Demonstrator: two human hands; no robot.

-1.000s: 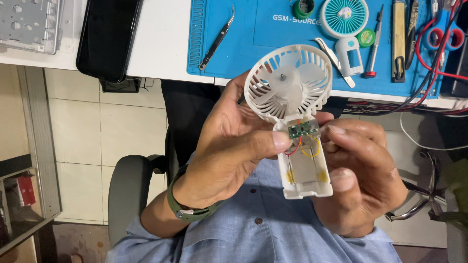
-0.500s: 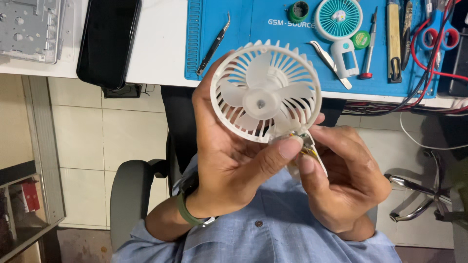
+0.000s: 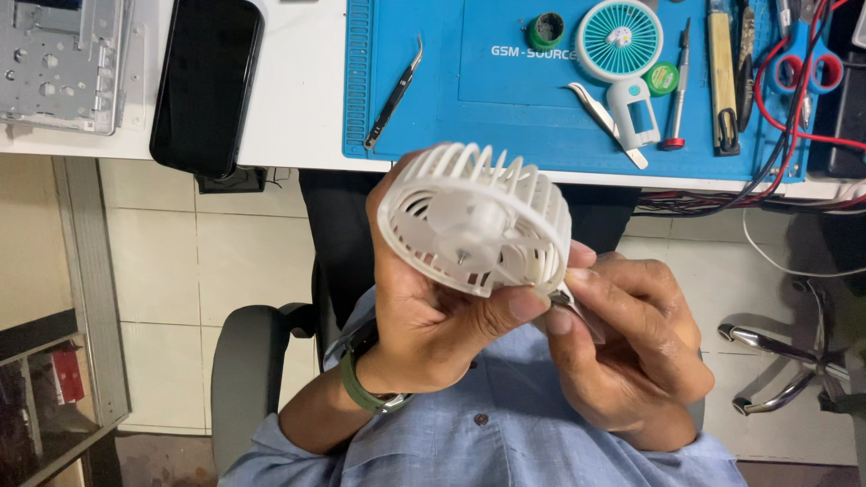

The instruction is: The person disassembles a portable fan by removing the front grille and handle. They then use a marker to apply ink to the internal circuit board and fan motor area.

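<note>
You wear a light blue shirt (image 3: 505,442) of fine woven cloth, buttoned down the front; one small dark button (image 3: 479,419) shows near the middle of the chest. Its left sleeve (image 3: 262,455) is pushed up and bunches in soft folds above the forearm. On your left wrist sits a watch with an olive green strap (image 3: 354,383) and a metal buckle (image 3: 394,402) at the underside. Your left hand (image 3: 424,316) and right hand (image 3: 622,352) are bare, without gloves or rings. Dark trousers (image 3: 338,234) show below the table edge.
</note>
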